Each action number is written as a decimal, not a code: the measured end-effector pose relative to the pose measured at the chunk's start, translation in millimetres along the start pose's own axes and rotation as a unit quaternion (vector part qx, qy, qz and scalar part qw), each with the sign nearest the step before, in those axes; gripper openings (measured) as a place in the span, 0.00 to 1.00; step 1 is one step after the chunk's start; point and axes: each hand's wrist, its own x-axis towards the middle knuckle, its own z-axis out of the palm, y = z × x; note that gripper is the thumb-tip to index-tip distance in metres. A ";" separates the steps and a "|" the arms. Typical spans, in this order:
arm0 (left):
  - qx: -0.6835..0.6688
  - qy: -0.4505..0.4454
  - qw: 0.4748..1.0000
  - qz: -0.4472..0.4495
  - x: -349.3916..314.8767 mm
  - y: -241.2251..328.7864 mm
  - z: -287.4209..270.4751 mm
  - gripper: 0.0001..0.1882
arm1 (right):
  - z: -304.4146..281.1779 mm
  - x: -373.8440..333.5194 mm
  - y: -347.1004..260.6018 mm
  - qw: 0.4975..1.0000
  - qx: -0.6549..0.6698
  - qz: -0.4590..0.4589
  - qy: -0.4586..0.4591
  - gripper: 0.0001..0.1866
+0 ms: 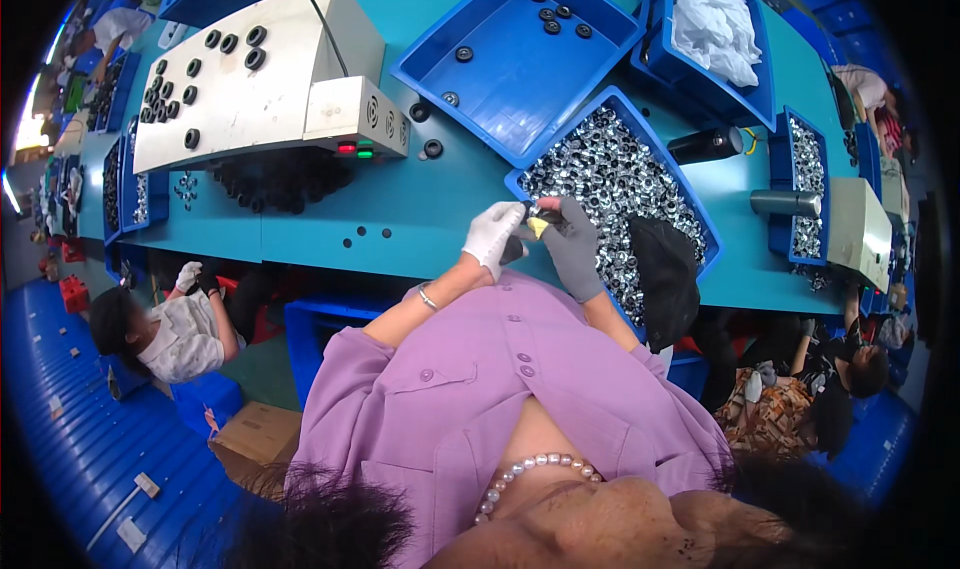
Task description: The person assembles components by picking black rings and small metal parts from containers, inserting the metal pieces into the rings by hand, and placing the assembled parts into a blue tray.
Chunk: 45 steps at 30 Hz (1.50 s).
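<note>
Holds a small dark piece (541,215) between the white-gloved left hand (493,237) and the grey-gloved right hand (573,251), at the 9 o'clock side of a blue bin (614,97) heaped with shiny metal parts (600,164). Pinches the piece with the fingers of both hands drawn together; cannot tell its full shape behind them. Has, from the hands, a blue tray (500,89) with black rings (551,27) at 12 o'clock, a cream machine (260,97) at 10, and three black discs (361,231) on the teal table (430,231) at 9.

Bright, left-side glare, curved edges
</note>
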 end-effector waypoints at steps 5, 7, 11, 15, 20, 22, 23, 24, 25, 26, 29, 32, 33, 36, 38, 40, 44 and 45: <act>-0.039 -0.009 0.998 -0.045 7.0 -7.9 -9.4 0.17 | 1.8 -3.5 -10.2 0.988 -0.122 -0.091 0.007 0.14; -0.036 -0.027 0.997 -0.065 8.2 -11.2 -11.7 0.18 | 0.6 -3.2 -11.5 0.979 -0.173 -0.105 -0.004 0.14; -0.088 -0.053 0.992 -0.073 7.2 -11.0 -11.0 0.17 | 2.5 -3.4 -9.2 0.966 -0.216 -0.144 0.004 0.15; -0.144 -0.147 0.977 -0.048 7.8 -11.7 -9.9 0.17 | 3.7 -3.3 -6.6 0.963 -0.201 -0.180 0.004 0.17; -0.107 -0.115 0.988 0.004 -2.4 -0.8 4.0 0.17 | 2.9 -7.6 10.4 0.994 0.084 0.069 -0.024 0.23; -0.119 -0.090 0.988 0.031 -6.9 2.7 8.3 0.15 | 1.3 -10.2 9.8 0.993 0.092 0.063 -0.026 0.22; -0.031 -0.076 0.993 0.082 -6.3 1.6 4.3 0.13 | 0.9 -12.0 9.5 0.993 0.100 0.058 -0.027 0.21; 0.057 -0.062 0.988 0.132 -5.3 0.7 2.0 0.11 | 2.6 -12.8 9.5 0.993 0.100 0.058 -0.026 0.21; 0.075 -0.037 0.983 0.161 -1.7 -0.6 4.2 0.09 | 6.2 -13.3 9.7 0.994 0.093 0.052 0.002 0.20; 0.076 -0.037 0.983 0.161 0.6 -2.4 5.4 0.09 | 8.8 -14.1 10.5 0.995 0.085 0.046 0.029 0.19; 0.111 -0.008 0.962 0.250 5.2 -6.3 7.8 0.08 | 11.7 -15.8 18.5 0.997 0.044 0.040 0.054 0.16; 0.134 0.017 0.954 0.267 7.4 -6.0 8.0 0.07 | 12.6 -15.8 10.8 0.998 0.007 0.017 0.056 0.14; 0.167 0.033 0.945 0.278 12.5 -10.1 2.9 0.06 | 15.3 -16.3 6.1 0.998 0.007 0.017 0.055 0.14; 0.160 0.049 0.957 0.236 10.8 -6.9 2.2 0.06 | 19.3 -15.0 0.4 0.995 0.063 0.044 0.069 0.14; 0.117 0.050 0.975 0.182 7.0 -1.3 1.3 0.06 | 16.2 -4.9 3.2 0.995 0.063 0.069 0.035 0.14; 0.193 0.009 0.971 0.141 5.5 2.4 -3.2 0.09 | 3.6 4.1 -2.6 0.995 0.072 0.073 -0.012 0.14; 0.160 -0.015 0.979 0.125 7.7 10.9 -1.6 0.09 | -3.3 7.9 -0.3 0.998 -0.010 0.003 -0.057 0.16; 0.157 -0.020 0.981 0.116 8.6 14.4 -1.9 0.09 | -3.7 8.2 -2.0 0.997 -0.017 -0.017 -0.067 0.17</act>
